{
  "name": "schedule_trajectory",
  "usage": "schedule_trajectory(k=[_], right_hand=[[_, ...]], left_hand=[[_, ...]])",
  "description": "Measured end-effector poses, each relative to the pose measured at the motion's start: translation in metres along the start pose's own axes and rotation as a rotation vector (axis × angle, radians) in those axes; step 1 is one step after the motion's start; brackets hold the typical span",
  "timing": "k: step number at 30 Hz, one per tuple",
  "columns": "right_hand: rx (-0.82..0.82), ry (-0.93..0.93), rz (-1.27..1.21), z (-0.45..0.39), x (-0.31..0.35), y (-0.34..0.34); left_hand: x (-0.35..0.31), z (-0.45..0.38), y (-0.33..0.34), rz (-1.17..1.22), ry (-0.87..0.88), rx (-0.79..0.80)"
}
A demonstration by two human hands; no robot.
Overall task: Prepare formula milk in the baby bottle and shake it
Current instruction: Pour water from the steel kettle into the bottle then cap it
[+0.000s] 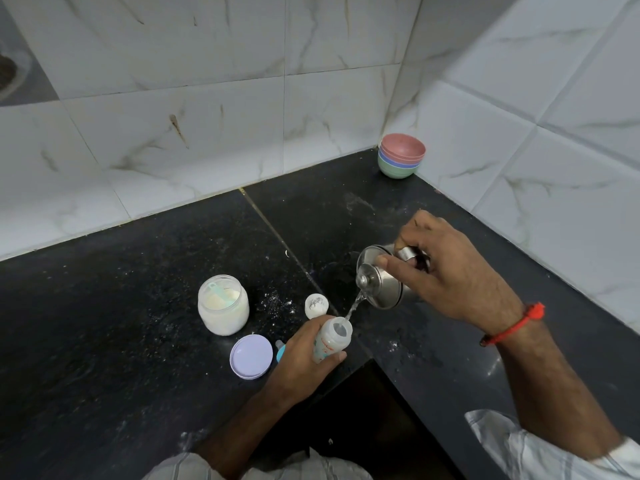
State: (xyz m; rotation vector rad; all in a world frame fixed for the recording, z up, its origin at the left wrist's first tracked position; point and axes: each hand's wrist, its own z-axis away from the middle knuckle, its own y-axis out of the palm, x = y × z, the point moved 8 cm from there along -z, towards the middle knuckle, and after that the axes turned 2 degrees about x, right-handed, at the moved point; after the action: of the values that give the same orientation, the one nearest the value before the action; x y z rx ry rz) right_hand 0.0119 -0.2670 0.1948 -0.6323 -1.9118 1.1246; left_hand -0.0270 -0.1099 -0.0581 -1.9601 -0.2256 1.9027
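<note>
Head view: the left hand (pixel 304 355) gripped the open baby bottle (pixel 330 339) upright at the front edge of the black counter (pixel 138 306). The right hand (pixel 446 271) grasped a tilted steel kettle (pixel 379 280), thumb on its lid; water (pixel 353 308) streamed into the bottle mouth. The open formula jar (pixel 223 304) stood left, just behind its lilac lid (pixel 251 356).

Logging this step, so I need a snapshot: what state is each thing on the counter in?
baby bottle: uncapped, held by left hand, receiving water
steel jug: tilted, pouring, lid on, gripped by right hand
powder jar: open, scoop inside
purple lid: off, lying flat
bowls: stacked
</note>
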Motion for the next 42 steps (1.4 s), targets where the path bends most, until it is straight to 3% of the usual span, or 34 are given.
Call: schedule_trajectory(k=[15,26,35,42], right_hand=[[0.03,0.026,-0.05,0.001,-0.017,0.019],[-0.075,0.232,-0.497,0.022,-0.072,0.052],[-0.341,0.563,-1.236,0.059,-0.14,0.128],[-0.594,0.824,-1.234,0.095,-0.197,0.19]], left_hand=[[-0.021,0.0,-0.011,-0.007,0.027,-0.063],[-0.037,-0.004,-0.031,0.004,0.048,-0.157],[-0.036,0.001,-0.038,0.037,-0.039,-0.229],[-0.037,0.014,-0.062,0.082,-0.081,-0.377]])
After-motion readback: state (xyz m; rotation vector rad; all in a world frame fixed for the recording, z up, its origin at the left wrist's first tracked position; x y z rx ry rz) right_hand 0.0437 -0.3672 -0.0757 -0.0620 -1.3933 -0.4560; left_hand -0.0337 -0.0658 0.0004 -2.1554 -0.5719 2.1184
